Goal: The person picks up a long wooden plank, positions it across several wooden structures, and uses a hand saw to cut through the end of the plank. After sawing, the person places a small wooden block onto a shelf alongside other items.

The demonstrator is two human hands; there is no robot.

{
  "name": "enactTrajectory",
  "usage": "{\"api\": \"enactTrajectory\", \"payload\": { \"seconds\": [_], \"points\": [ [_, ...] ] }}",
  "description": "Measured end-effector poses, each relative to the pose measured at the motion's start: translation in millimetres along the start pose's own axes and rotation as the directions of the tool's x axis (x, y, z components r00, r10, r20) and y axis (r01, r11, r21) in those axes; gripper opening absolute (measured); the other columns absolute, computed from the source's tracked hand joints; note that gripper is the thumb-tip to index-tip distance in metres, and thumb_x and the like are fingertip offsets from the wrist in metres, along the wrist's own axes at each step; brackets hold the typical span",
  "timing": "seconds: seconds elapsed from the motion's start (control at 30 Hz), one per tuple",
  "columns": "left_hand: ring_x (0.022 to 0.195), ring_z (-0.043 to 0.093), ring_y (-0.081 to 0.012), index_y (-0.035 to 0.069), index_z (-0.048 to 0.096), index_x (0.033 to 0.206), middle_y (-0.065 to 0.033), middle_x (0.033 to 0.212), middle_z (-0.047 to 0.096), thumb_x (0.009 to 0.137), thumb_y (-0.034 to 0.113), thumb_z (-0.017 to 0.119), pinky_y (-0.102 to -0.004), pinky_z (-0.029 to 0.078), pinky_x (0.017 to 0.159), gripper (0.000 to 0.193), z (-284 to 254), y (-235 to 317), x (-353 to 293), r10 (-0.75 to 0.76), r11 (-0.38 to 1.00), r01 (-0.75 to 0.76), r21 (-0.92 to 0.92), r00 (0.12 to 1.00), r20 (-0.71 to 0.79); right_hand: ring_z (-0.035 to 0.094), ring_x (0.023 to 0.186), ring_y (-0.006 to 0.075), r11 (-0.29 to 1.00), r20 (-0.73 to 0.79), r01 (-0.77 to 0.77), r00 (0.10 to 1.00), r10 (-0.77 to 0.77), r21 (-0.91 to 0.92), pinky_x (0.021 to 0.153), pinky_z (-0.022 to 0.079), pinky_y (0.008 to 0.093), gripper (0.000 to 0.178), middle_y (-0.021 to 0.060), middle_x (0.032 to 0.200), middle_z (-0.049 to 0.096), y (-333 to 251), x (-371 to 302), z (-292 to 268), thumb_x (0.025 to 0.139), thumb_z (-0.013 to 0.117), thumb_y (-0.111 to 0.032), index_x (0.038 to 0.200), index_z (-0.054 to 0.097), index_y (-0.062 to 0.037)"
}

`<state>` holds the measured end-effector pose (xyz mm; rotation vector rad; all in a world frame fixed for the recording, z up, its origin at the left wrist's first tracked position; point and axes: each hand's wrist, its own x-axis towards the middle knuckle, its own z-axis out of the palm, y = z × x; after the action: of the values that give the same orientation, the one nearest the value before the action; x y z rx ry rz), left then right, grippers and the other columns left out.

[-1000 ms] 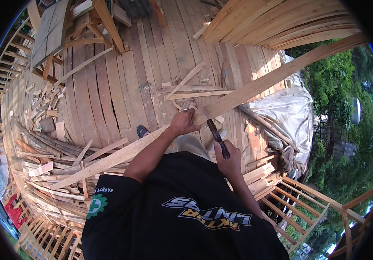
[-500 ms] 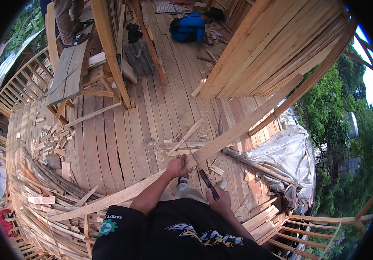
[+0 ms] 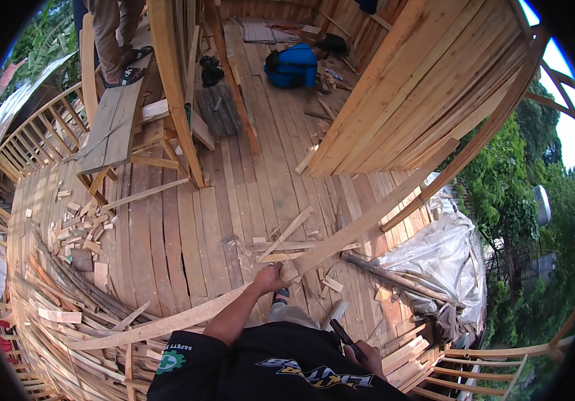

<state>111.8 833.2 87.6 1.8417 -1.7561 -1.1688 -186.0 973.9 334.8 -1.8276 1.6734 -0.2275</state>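
Observation:
A long wooden board (image 3: 361,227) runs slantwise across the view, from the lower left to the upper right. My left hand (image 3: 269,277) is closed on the board's edge near its middle, in front of my body. Down to the right, my right hand (image 3: 369,359) grips the black handle of a handsaw (image 3: 343,334), held close to my side. The saw's thin blade is hard to make out now. My foot (image 3: 281,294) shows below the board, by my left hand.
Offcuts (image 3: 84,234) and stacked wood strips (image 3: 67,314) lie on the left. A plank bench (image 3: 110,127) bears a standing person's feet (image 3: 127,77). Someone in blue (image 3: 291,67) crouches far off. A plank wall (image 3: 394,100) and grey plastic sheeting (image 3: 434,257) are on the right.
My right hand has drawn the saw back, down and to the right, toward my body. My left hand stays on the board. The view has tilted up slightly.

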Motion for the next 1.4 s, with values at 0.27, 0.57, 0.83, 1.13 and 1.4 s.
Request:
{"api": "enactTrajectory", "payload": {
  "seconds": [0.27, 0.57, 0.83, 1.13, 1.4],
  "points": [
    [0.091, 0.063, -0.0360, 0.000, 0.060, 0.106, -0.0209, 0.093, 0.065, 0.062, 0.047, 0.072, -0.0446, 0.050, 0.080, 0.065, -9, 12, -6, 0.024, 1.000, -0.024, -0.015, 1.000, 0.002, 0.057, 0.048, 0.0330, 0.992, -0.066, 0.018, 0.998, -0.010, 0.127, 0.046, 0.042, 0.0399, 0.031, 0.0150, 0.051, 0.052, -40, 82, 46, 0.084, 0.066, -0.029, 0.069, 0.056, -0.0031],
    [0.088, 0.063, -0.0376, 0.001, 0.059, 0.093, -0.0223, 0.088, 0.065, 0.061, 0.048, 0.072, -0.0452, 0.050, 0.077, 0.058, -28, 11, 0, 0.057, 0.998, -0.057, -0.004, 0.996, -0.062, 0.057, 0.049, 0.0346, 0.996, -0.025, 0.052, 0.998, -0.051, 0.069, 0.047, 0.043, 0.0409, 0.033, 0.0148, 0.053, 0.053, -23, 39, 13, 0.084, 0.066, -0.029, 0.067, 0.052, -0.0036],
    [0.092, 0.063, -0.0361, 0.004, 0.052, 0.104, -0.0195, 0.093, 0.065, 0.065, 0.048, 0.073, -0.0458, 0.050, 0.077, 0.062, -37, 27, 13, -0.011, 1.000, 0.011, 0.013, 1.000, -0.004, 0.047, 0.042, 0.0213, 0.986, -0.079, -0.046, 0.995, 0.059, 0.161, 0.045, 0.036, 0.0349, 0.033, 0.0098, 0.049, 0.048, -34, 67, 24, 0.084, 0.064, -0.025, 0.065, 0.051, -0.0019],
    [0.093, 0.062, -0.0361, 0.006, 0.046, 0.110, -0.0175, 0.092, 0.064, 0.066, 0.040, 0.077, -0.0464, 0.049, 0.078, 0.063, -28, -10, 31, -0.019, 0.990, 0.037, 0.134, 0.991, -0.134, 0.037, 0.048, 0.0034, 0.910, -0.177, -0.030, 0.978, 0.113, 0.414, 0.042, 0.029, 0.0256, 0.029, -0.0023, 0.052, 0.043, -5, 53, 23, 0.089, 0.061, -0.014, 0.065, 0.048, -0.0023],
    [0.094, 0.062, -0.0346, 0.007, 0.046, 0.112, -0.0178, 0.097, 0.062, 0.067, 0.041, 0.077, -0.0460, 0.048, 0.082, 0.064, -32, -11, 15, -0.042, 0.974, 0.085, 0.209, 0.978, -0.204, 0.035, 0.052, 0.0024, 0.815, -0.221, -0.043, 0.953, 0.207, 0.578, 0.045, 0.028, 0.0243, 0.032, -0.0042, 0.054, 0.041, 6, 79, 41, 0.089, 0.062, -0.015, 0.065, 0.043, -0.0049]
  ]
}}
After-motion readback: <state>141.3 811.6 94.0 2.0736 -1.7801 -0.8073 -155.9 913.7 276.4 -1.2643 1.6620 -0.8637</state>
